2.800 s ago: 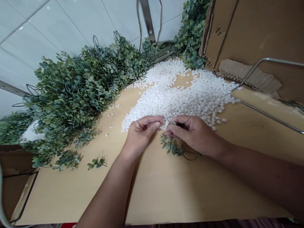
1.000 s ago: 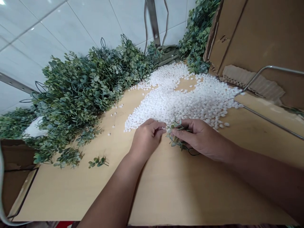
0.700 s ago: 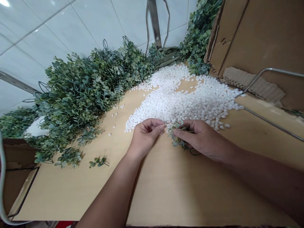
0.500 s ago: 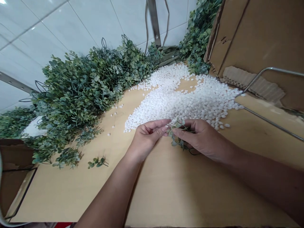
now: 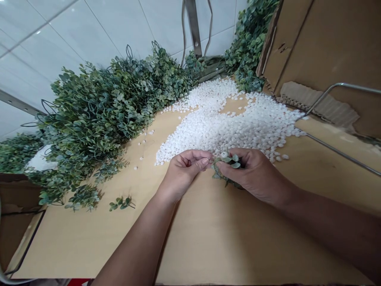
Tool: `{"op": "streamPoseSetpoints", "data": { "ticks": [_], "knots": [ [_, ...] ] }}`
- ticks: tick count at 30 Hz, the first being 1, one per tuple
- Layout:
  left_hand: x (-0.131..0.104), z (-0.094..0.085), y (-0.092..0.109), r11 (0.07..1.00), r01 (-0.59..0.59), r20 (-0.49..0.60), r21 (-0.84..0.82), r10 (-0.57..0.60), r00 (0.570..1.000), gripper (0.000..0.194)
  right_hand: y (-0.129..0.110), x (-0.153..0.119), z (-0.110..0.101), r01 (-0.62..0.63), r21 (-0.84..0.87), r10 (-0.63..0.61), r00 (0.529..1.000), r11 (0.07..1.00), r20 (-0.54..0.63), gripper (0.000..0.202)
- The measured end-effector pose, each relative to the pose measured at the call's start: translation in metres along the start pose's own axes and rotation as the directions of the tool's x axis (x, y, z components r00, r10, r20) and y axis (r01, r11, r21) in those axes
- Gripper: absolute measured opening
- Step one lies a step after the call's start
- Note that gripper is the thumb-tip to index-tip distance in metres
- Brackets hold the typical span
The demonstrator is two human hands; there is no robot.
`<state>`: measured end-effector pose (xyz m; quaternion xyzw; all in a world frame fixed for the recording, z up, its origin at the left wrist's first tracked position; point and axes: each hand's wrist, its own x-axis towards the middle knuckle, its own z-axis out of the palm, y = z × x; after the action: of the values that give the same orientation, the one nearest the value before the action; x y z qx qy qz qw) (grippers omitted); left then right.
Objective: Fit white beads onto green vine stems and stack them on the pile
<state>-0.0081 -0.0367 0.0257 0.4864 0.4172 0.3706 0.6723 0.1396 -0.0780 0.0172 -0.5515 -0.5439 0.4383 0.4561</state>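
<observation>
My right hand (image 5: 253,171) is closed on a small green leafy sprig (image 5: 220,171), whose leaves stick out past the fingertips on the left. Just beside it, my left hand (image 5: 187,171) is pinched, thumb against fingers, at the sprig's near end; what lies between those fingertips is too small to make out. Both hands are held at the front edge of a spread of small white plastic pieces (image 5: 214,127). To the left of my left hand, a loose short sprig (image 5: 120,203) lies on the tan tabletop (image 5: 196,238).
A large heap of green foliage (image 5: 101,107) fills the left and back, against a white tiled wall (image 5: 113,24). A cardboard box (image 5: 336,47) stands at the right, with a bent metal rod (image 5: 345,153) before it. Another box (image 5: 18,194) is at far left.
The sprig in my right hand has turned, and its lower leaves and thin stem show less below the hand. My left fingers have shifted slightly and stay pinched.
</observation>
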Motion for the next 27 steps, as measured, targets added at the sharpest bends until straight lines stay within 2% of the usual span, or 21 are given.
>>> {"op": "streamPoseSetpoints", "data": {
  "ticks": [11,16,23,27],
  "knots": [
    [-0.0006,-0.0006,-0.004,0.998,0.053,-0.018,0.015,-0.053,0.998,0.019,0.0011,-0.0015,-0.0025,-0.041,-0.012,0.042,0.997,0.999,0.066,0.022],
    [0.0002,-0.0007,-0.0033,0.999,0.013,-0.028,0.04,-0.012,1.0,0.016,-0.0016,-0.0011,-0.0019,-0.015,-0.03,0.016,0.999,0.999,0.034,0.024],
    [0.0006,-0.002,-0.003,0.994,0.074,0.011,-0.078,-0.074,0.997,0.018,-0.0032,-0.0006,-0.0002,0.065,-0.082,-0.068,0.997,0.995,-0.034,0.026],
    [0.0013,-0.0009,-0.0032,0.993,0.089,-0.007,-0.079,-0.09,0.996,0.019,-0.0033,-0.0007,0.0003,0.083,-0.084,-0.088,0.994,0.993,-0.06,0.027]
  ]
}}
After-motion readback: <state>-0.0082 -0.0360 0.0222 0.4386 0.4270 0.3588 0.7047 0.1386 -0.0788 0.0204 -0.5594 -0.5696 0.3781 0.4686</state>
